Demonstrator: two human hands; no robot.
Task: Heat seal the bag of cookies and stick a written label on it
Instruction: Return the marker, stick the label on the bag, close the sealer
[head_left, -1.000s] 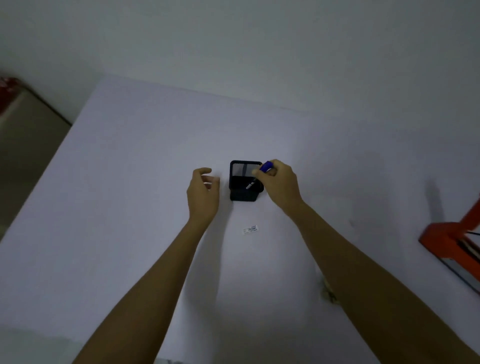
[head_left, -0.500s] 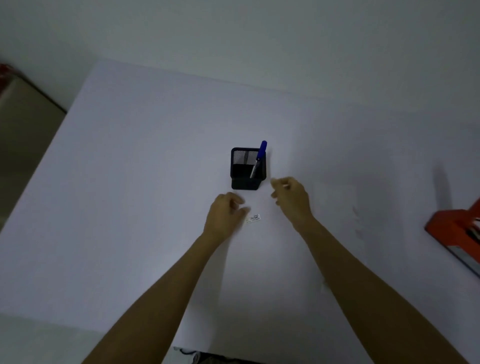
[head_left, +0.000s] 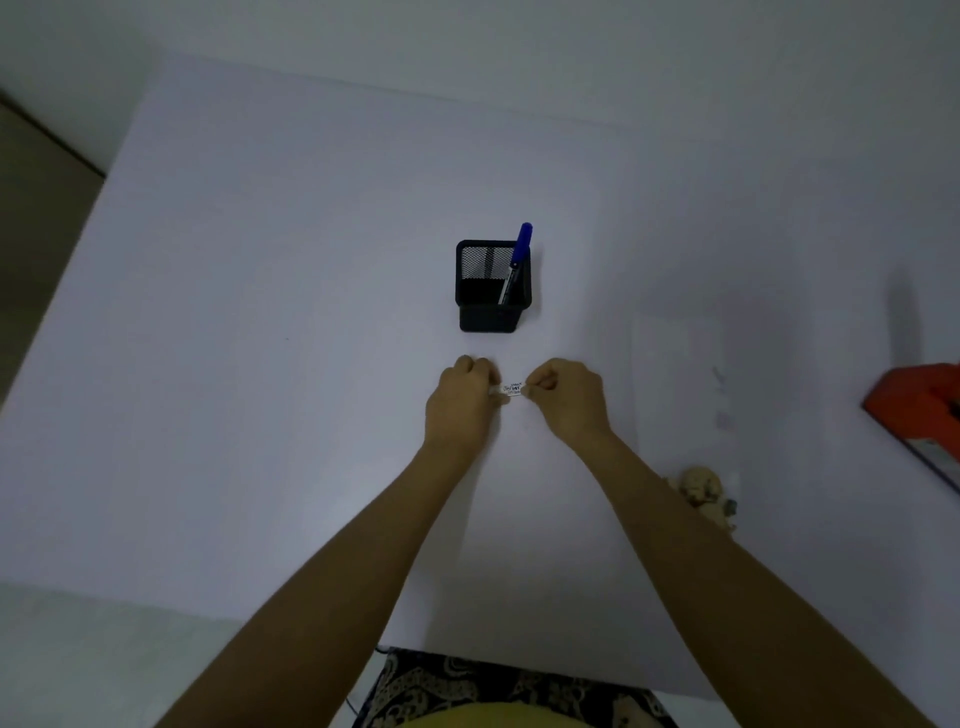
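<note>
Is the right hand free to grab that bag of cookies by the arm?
Probably not at once: the right hand and left hand both pinch the label. The bag of cookies lies unblocked beside the forearm.

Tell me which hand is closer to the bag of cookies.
The right hand; the bag of cookies lies beside its forearm, while the left hand is farther away.

Single head-worn view, steeply downward over the table (head_left: 260, 364), arm's-length close.
</note>
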